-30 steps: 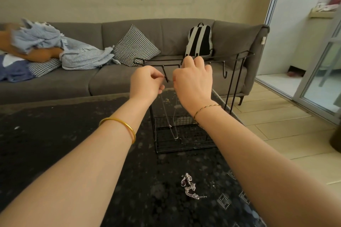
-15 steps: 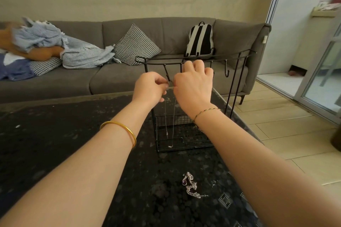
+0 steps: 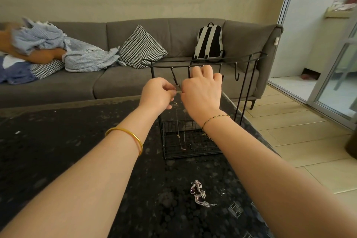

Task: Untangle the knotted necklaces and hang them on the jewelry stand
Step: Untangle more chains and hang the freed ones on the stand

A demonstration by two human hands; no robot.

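Note:
A black wire jewelry stand with hooks under its top bar and a mesh base stands on the dark speckled table. My left hand and my right hand are raised side by side just below the top bar, each pinching the top of a thin necklace chain. The chain hangs down in two strands, its small pendant low over the mesh base. The fingertips hide where the chain meets a hook. A knotted silver necklace with purple stones lies on the table near me.
A grey sofa runs behind the table, carrying a checked cushion, a striped backpack and crumpled blue cloths. The table's right edge drops to a tiled floor. A glass sliding door stands at right.
Both hands have sunk a little below the stand's top bar, still pinching the thin chain. The chain's strands now hang straighter, with the pendant lower over the mesh base.

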